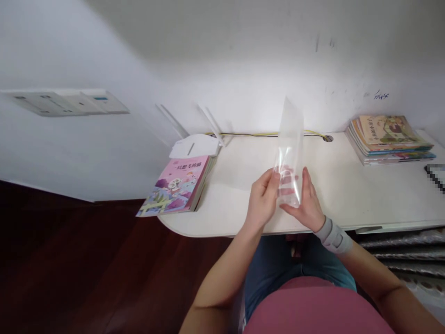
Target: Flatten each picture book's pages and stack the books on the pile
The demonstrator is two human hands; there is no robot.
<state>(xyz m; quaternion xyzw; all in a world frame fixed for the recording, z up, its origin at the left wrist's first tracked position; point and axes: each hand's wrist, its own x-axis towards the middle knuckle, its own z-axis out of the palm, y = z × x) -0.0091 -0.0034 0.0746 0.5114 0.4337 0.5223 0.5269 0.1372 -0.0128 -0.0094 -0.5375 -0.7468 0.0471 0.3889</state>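
A clear plastic sheet (290, 134), resembling a transparent book cover, stands upright above the white desk, glossy with reflected light. My left hand (263, 195) is closed on its left edge, thumb in front, with fingers showing through the plastic behind. At the lower right edge of the sheet is my right hand (308, 204), its fingers stretched out and the thumb spread apart under the bottom corner. Whether the right fingertips press on the plastic cannot be made out. A grey band (333, 235) wraps the right wrist.
On the desk (236, 204), a pile of books with a pink cover (181, 181) overhangs the left end. Behind it sits a white router (194, 145) with antennas raised. Another stack of books (389, 134) lies at right, near a dark-edged object (431, 178). Cables (257, 135) run along the wall.
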